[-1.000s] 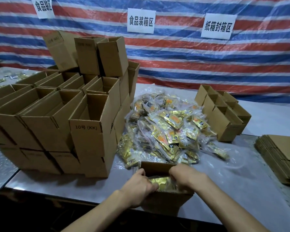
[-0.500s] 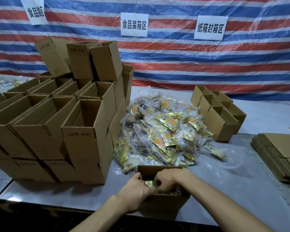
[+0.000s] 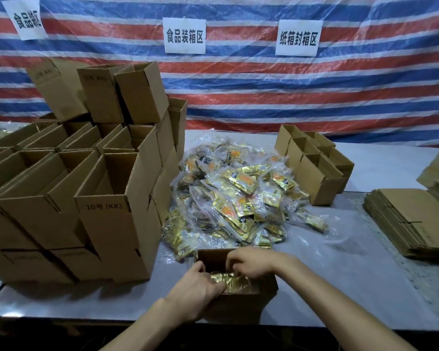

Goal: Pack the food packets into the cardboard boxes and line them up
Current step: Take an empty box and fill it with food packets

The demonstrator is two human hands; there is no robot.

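Note:
An open cardboard box (image 3: 235, 304) stands at the table's front edge, with gold food packets (image 3: 232, 281) lying inside it. My left hand (image 3: 197, 291) rests on the box's left rim, its fingers curled on the packets. My right hand (image 3: 252, 262) reaches in from the right, fingers bent down onto the same packets. Just behind the box lies a big heap of gold and orange food packets (image 3: 235, 196) in clear wrap.
Stacked open cardboard boxes (image 3: 96, 198) fill the left side of the table. A row of small boxes (image 3: 314, 165) stands at the back right. Flattened cardboard (image 3: 413, 219) is piled at the far right. A striped tarp with paper signs (image 3: 184, 35) hangs behind.
Both hands have moved closer together over the box and pressed lower onto the packets. The camera has tilted down slightly.

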